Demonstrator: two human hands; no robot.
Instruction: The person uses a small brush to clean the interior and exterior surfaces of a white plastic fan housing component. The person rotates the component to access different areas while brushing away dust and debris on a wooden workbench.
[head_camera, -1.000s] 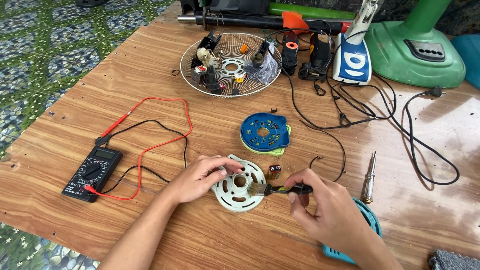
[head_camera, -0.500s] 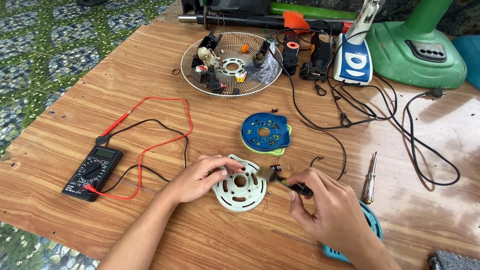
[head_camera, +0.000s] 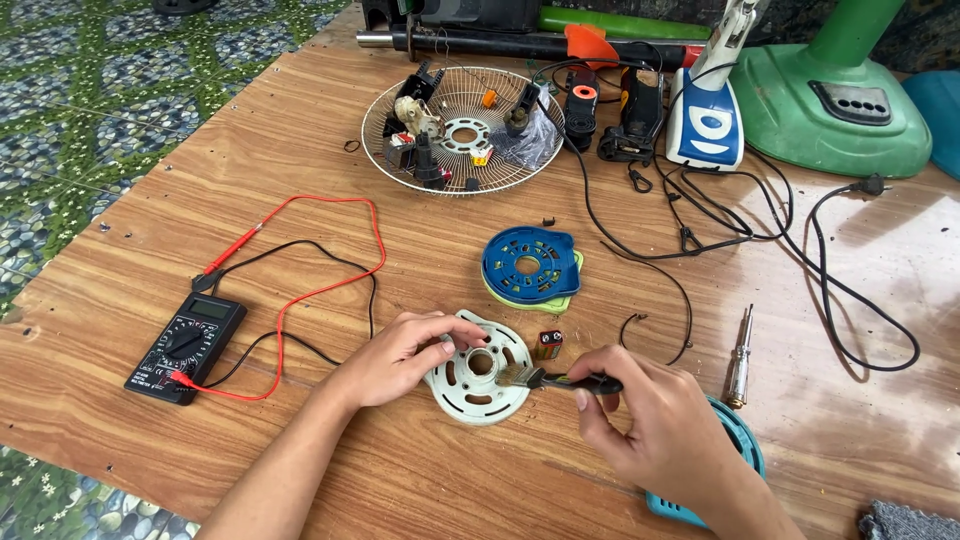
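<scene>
Mid-clean: our left hand (head_camera: 400, 355) pins pale round motor cover (head_camera: 478, 382) flat on wooden table (head_camera: 300, 180), fingers on rim. Right hand (head_camera: 645, 415) pinches small brush (head_camera: 560, 380), bristles near hub. Likely next: light strokes, steady cover.

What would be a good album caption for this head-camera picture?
Left hand steadies a pale round slotted plate on a wooden table while the right hand touches a small black-handled brush to it.
</scene>
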